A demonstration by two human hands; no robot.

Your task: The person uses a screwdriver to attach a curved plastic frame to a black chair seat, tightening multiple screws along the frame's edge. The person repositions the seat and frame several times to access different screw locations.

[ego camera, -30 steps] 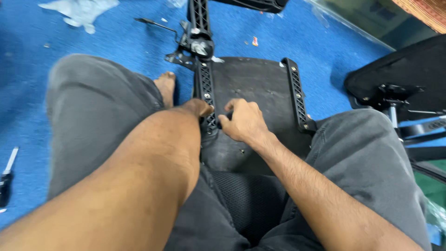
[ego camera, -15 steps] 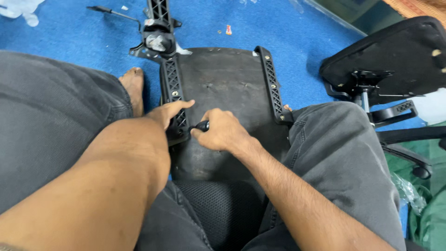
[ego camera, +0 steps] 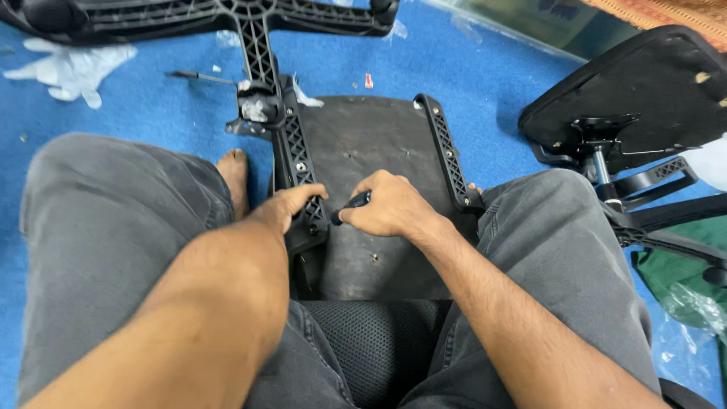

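Blue carpet is covered w/ chair parts. Largest item in hand: upturned chair seat, underside up, laid flat btwn the person's knees, w/ two ribbed black arm brackets bolted along its sides. A second seat w/ mechanism is seen well apart at far right; a five-star chair base lies across the top, touching the left bracket's far end.

Left bracket is pinned by the left hand, fingers curled down over its near end, beside a bolt. A black-handled tool, prob. a screwdriver or hex driver, is gripped by the right hand, fingers wrapped tight round the handle, tip aimed at the bracket's near bolt; the tip itself is hidden, so seating in the bolt head cannot be told.

For the step to be done well, judged from this: tool should be kept square to the bolt, bracket held firm so holes stay lined up, pressure kept along the shaft so the head isn't stripped.

Obstructions: left forearm blocks much of the view; a bare foot sits just beside the bracket; elbow room is narrowed by the knees. Smaller bits: crumpled white plastic at top left, a thin dark tool near the base, green bag at right.
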